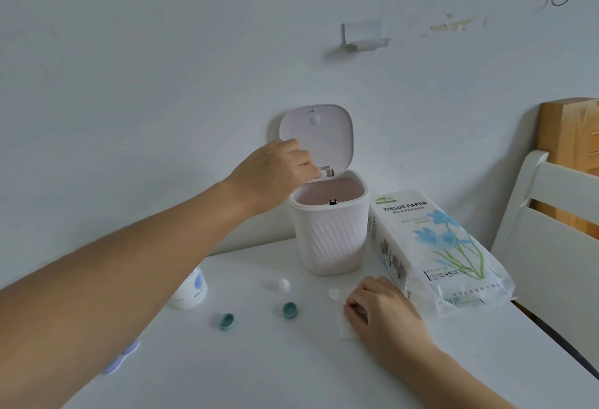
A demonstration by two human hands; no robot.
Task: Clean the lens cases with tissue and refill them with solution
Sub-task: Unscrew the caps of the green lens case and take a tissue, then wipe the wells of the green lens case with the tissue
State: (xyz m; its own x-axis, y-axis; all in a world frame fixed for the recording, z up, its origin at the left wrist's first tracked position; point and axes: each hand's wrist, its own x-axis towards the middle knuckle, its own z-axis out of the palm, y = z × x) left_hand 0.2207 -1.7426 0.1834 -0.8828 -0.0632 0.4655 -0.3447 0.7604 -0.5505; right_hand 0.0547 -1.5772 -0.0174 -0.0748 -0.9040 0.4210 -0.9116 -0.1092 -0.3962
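Note:
My left hand [278,165] reaches over the rim of the open white bin [329,236], fingers bunched and pointing down, with nothing visible in them. My right hand [379,308] rests on the table with its fingers curled on a white tissue [345,327] lying flat there. Two teal lens-case caps [227,321] [289,309] lie apart on the table. A lavender lens case [121,356] shows partly from under my left forearm. The white solution bottle [191,290] stands half hidden behind that arm, and its small white cap [284,285] sits nearby.
The bin's lid [316,136] stands up against the wall. A pack of tissue paper [434,246] lies right of the bin. A white chair [551,246] stands beyond the white table's [259,369] right edge, with wooden furniture [570,136] behind it.

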